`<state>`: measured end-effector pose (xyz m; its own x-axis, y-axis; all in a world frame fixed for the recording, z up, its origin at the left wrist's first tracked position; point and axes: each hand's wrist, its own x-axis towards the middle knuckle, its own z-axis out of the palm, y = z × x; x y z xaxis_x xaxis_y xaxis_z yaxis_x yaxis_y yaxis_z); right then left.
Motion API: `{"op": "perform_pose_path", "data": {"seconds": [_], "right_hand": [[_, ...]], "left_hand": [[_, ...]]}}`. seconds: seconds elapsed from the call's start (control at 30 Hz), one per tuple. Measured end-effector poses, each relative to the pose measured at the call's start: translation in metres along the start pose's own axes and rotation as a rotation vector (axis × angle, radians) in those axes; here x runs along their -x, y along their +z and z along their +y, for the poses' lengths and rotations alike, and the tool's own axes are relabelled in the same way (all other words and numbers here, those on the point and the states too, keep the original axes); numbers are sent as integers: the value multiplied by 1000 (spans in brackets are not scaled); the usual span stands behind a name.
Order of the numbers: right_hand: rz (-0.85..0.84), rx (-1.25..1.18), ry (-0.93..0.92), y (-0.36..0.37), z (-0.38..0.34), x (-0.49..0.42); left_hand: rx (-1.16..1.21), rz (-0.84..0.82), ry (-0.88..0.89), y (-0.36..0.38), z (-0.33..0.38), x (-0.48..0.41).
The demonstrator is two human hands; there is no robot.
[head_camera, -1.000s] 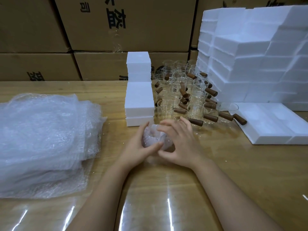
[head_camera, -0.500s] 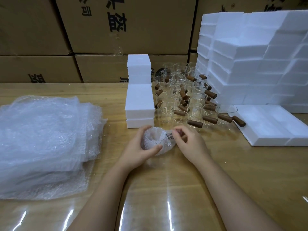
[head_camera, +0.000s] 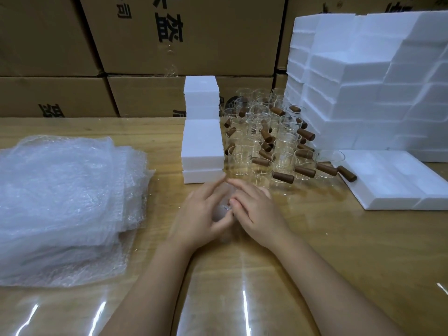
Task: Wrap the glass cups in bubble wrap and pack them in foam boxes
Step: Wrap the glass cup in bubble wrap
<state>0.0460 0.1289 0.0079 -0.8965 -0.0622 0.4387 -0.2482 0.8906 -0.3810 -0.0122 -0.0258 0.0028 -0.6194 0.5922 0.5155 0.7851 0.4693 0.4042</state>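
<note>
A glass cup wrapped in bubble wrap [head_camera: 221, 210] sits between my hands at the table's middle, mostly hidden by them. My left hand [head_camera: 201, 214] cups its left side, thumb curled under. My right hand [head_camera: 257, 209] covers its right side with fingers bent over the wrap. Behind them stand several bare glass cups with brown wooden handles [head_camera: 269, 144]. A thick pile of bubble wrap sheets [head_camera: 60, 200] lies on the left. Closed white foam boxes [head_camera: 202, 144] stand in a short stack just beyond my hands.
A tall wall of white foam boxes [head_camera: 368, 78] fills the right back, with a flat foam piece [head_camera: 392, 180] lying before it. Cardboard cartons [head_camera: 184, 35] line the back. The wooden table [head_camera: 339, 251] has a glossy film near its front edge.
Both hands have closed in over the wrapped cup and now cover most of it; half a second ago the bundle showed between them, with my right fingers pinching its edge.
</note>
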Motion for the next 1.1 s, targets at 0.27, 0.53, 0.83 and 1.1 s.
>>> {"op": "perform_pose_path", "data": {"seconds": [0.27,0.53,0.83,1.1], "right_hand": [[-10,71,76,2,-4,2],[124,-45,63,7,2,4],[342,74,-23,-3,4,4],[900,172,412,-100,81,52]], "left_hand": [[-268,-226,-109,-17,13,-12],[-354,-325,-204,-13,17,-21],[495,-115,-380,-11,-3,2],[428,24,-483,13,4,9]]}}
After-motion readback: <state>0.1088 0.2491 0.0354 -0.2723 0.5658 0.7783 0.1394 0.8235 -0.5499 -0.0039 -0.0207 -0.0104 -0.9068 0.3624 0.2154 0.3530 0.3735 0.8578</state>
